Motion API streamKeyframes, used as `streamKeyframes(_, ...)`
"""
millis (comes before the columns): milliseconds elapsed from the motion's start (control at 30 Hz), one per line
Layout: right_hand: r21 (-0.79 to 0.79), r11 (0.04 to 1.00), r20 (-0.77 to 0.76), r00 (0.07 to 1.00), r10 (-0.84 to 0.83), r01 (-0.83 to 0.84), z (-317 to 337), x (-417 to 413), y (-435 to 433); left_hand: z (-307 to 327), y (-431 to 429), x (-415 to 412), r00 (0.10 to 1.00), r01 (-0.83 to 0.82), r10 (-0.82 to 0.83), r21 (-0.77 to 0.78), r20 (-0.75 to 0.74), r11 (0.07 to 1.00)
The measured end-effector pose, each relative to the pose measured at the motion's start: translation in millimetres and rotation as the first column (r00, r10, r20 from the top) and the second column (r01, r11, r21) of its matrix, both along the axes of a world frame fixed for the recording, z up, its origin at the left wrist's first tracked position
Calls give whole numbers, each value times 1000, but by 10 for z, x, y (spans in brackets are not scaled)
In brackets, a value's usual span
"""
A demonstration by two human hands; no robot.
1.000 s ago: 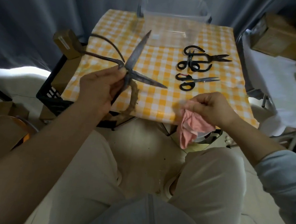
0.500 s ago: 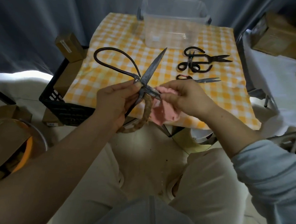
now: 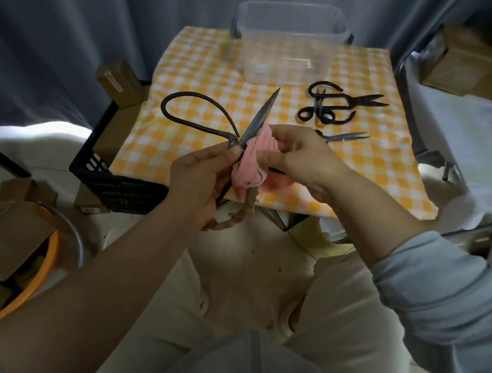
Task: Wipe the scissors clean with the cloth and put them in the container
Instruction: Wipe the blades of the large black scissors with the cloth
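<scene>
A large pair of dark iron scissors (image 3: 260, 115) with big loop handles is held open above the near edge of the checked table (image 3: 184, 142). My left hand (image 3: 199, 177) grips it at the pivot and lower handle, which is wrapped in brown cord. My right hand (image 3: 301, 155) presses a pink cloth (image 3: 252, 163) against the base of the blades; the second blade is hidden under the cloth. A clear plastic container (image 3: 291, 42) stands at the table's far edge.
Two smaller black scissors (image 3: 330, 108) lie crossed right of the container, and another pair (image 3: 345, 136) lies partly behind my right hand. A black crate (image 3: 102, 166) and cardboard boxes (image 3: 118, 83) stand left of the table. More boxes sit at the right.
My right hand has brought the pink cloth up from the table's edge onto the scissors' blades. The left hand has shifted the large scissors right and nearer to me.
</scene>
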State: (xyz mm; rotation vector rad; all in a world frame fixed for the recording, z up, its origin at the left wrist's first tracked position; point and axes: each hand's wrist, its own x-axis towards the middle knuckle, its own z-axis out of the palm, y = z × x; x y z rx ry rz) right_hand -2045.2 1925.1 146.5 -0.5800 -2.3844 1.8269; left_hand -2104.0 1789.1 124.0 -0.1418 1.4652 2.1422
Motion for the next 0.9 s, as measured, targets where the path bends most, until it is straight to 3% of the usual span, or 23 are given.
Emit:
streamKeyframes(133,102,993,-7,998,-60,60,-82,0,-10,-17,7,61,999,31,-31,2,22,1000)
streamKeyframes(400,-5,988,-55,987,-153,153,-267,41,-86,-90,-28,102,998,60,-60,-22,-27,998)
streamKeyframes(533,-98,937,-80,936,-343,335,-253,-45,10,-160,-39,152,996,67,-70,-61,-50,996)
streamKeyframes(667,7,986,54,985,-164,164,-233,17,-13,-156,-37,118,998,22,-26,-75,-56,997)
streamKeyframes(733,-19,989,28,989,-148,148,-248,28,-69,-132,-30,83,995,29,-37,-85,-92,996)
streamKeyframes(900,-199,922,-63,935,-350,332,-166,-105,114,-155,-12,140,989,61,-74,-107,-125,992)
